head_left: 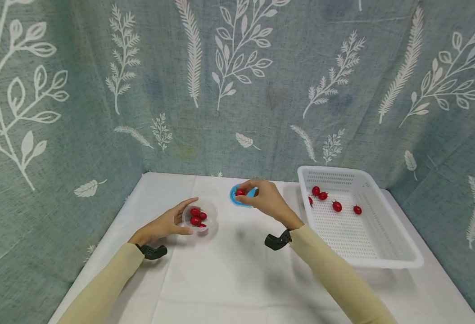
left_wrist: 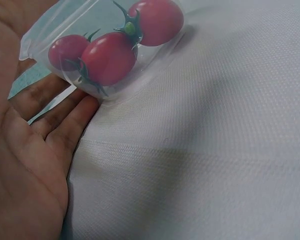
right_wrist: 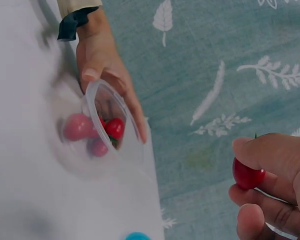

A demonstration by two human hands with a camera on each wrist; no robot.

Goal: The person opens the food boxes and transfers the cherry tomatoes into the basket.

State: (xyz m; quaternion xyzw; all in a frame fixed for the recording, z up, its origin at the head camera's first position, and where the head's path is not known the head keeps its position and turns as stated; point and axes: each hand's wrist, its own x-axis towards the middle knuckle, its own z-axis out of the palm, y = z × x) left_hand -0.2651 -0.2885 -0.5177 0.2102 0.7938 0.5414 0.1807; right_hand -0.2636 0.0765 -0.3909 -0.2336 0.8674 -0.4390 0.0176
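1. White basket [head_left: 387, 252] at right, four tomatoes [head_left: 337, 206] left inside.
2. Clear cup [head_left: 205, 211] steadied by left hand [head_left: 162, 226], fingers straight along its sides, several tomatoes inside.
3. Right hand [head_left: 266, 198] pinched round one cherry tomato [right_wrist: 247, 175], above blue lid [head_left: 237, 200].
4. Carrying step, seemingly; next move needing travel leftward over cup, then release.

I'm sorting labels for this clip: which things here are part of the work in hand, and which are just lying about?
In use:
right hand pinching a cherry tomato
left hand cupping the clear tub of tomatoes
white basket with four tomatoes

Lying about:
blue lid
white tablecloth
leaf-print backdrop
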